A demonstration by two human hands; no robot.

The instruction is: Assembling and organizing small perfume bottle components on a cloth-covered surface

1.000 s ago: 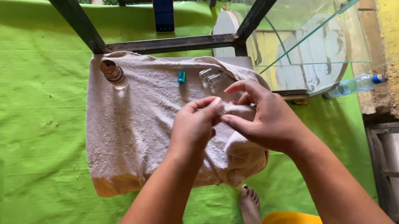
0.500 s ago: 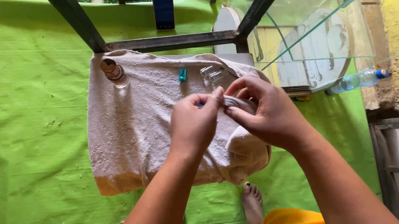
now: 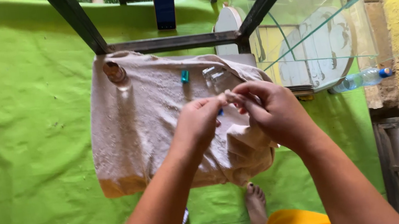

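Now | left hand point(image 3: 200, 122) and right hand point(image 3: 271, 112) pinch one small pale light item point(image 3: 227, 95), identity unclear | probably fragile; grip its ends | beige towel point(image 3: 150, 129) at 6 o'clock beneath

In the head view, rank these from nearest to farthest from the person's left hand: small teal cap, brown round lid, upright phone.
From the left hand:
1. small teal cap, just above on the towel.
2. brown round lid, towel's upper left corner.
3. upright phone, beyond the metal frame.

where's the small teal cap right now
In the head view the small teal cap lies on the beige towel, near its far edge, left of two clear vials and beyond the left hand.
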